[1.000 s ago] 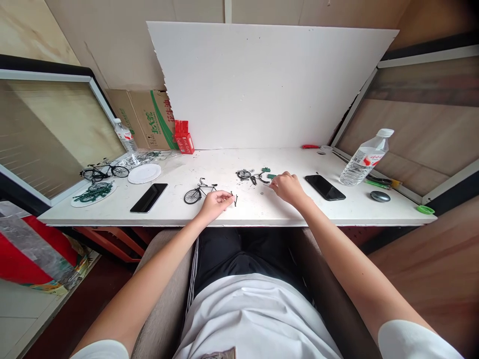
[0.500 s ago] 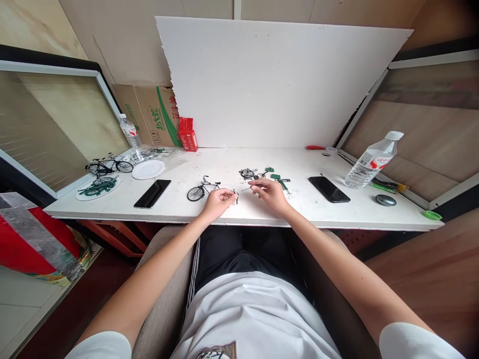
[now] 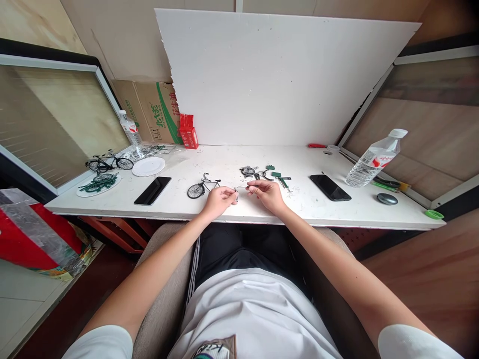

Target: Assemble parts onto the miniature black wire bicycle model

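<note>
Between its fingertips my left hand [image 3: 220, 201] pinches a small dark part [image 3: 237, 195], held just above the table's front. Facing it, my right hand [image 3: 266, 193] is closed on a thin metal rod [image 3: 241, 187], whose tip points left at the dark part. Whether rod and part touch is too small to tell. A black model bicycle frame [image 3: 204, 186] with one wheel stands just left of my left hand. Behind my right hand lie a loose black wheel [image 3: 247, 171], a green block [image 3: 270, 167] and other small black and green pieces.
The white table [image 3: 179, 209] also holds two phones [image 3: 152, 191] [image 3: 330, 187], a white disc [image 3: 148, 166], a second model bicycle [image 3: 109, 162], a plate of green parts [image 3: 99, 184] and a water bottle [image 3: 376, 158]. A white board [image 3: 284, 80] stands behind.
My right hand has moved slightly left, bringing the rod's tip close to the dark part in my left hand. The view has shifted a little.
</note>
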`<action>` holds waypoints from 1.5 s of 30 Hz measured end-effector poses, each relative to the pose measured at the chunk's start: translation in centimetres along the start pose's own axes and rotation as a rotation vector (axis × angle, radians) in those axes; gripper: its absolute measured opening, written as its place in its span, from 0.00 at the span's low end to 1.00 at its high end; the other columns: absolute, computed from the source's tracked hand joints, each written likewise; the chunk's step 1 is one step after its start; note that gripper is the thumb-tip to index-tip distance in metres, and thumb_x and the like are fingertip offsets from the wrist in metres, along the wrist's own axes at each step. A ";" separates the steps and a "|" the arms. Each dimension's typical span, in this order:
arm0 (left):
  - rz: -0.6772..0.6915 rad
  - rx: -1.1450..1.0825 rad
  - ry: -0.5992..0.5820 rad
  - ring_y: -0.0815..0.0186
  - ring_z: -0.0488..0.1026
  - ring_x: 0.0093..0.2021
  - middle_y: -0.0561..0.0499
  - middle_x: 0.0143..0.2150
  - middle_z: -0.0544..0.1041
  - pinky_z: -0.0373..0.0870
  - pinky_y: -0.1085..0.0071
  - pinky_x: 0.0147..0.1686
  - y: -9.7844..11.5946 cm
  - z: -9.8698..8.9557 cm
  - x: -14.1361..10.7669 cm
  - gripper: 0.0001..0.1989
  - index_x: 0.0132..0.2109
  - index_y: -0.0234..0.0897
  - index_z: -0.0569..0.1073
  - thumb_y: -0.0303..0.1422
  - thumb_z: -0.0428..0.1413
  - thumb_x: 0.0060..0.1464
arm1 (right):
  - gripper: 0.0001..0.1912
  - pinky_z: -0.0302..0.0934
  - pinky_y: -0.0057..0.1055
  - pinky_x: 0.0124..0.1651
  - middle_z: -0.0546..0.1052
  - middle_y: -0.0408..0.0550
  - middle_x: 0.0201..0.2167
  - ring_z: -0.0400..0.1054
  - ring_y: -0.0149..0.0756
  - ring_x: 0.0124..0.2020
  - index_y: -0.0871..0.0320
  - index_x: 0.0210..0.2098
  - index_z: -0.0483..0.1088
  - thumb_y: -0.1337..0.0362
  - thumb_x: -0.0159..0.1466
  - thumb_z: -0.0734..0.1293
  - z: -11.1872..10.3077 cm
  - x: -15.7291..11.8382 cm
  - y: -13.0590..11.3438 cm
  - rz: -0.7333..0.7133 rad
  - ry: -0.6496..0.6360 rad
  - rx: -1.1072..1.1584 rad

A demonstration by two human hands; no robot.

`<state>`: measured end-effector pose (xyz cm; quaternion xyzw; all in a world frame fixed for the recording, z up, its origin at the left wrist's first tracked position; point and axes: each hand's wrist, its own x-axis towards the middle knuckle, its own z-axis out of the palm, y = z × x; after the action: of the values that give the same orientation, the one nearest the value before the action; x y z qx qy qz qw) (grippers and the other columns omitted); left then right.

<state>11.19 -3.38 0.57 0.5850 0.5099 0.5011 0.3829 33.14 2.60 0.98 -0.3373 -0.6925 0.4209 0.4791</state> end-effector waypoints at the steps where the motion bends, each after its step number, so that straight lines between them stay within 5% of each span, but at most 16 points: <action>1: 0.001 0.005 -0.004 0.57 0.85 0.36 0.43 0.34 0.84 0.74 0.69 0.31 0.0 0.0 0.0 0.15 0.40 0.34 0.79 0.42 0.66 0.58 | 0.20 0.74 0.41 0.44 0.86 0.51 0.38 0.81 0.46 0.38 0.54 0.45 0.83 0.46 0.62 0.77 0.0 -0.1 -0.2 -0.003 -0.004 -0.005; 31: 0.029 0.034 -0.054 0.57 0.85 0.37 0.43 0.34 0.84 0.75 0.69 0.31 0.1 -0.1 0.0 0.15 0.37 0.35 0.78 0.43 0.66 0.58 | 0.25 0.76 0.43 0.43 0.86 0.52 0.37 0.80 0.44 0.34 0.56 0.41 0.81 0.40 0.62 0.75 0.3 0.0 -0.4 -0.011 -0.038 -0.012; 45: 0.162 0.083 -0.085 0.61 0.82 0.36 0.45 0.35 0.84 0.78 0.66 0.40 0.1 0.0 -0.4 0.13 0.36 0.35 0.79 0.41 0.65 0.58 | 0.28 0.70 0.40 0.46 0.78 0.45 0.21 0.75 0.41 0.30 0.53 0.28 0.72 0.36 0.70 0.65 0.5 -0.3 -1.1 -0.047 -0.083 -0.178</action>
<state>11.25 -3.78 0.61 0.6604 0.4644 0.4837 0.3379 32.74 1.79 1.74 -0.3445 -0.7541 0.3599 0.4280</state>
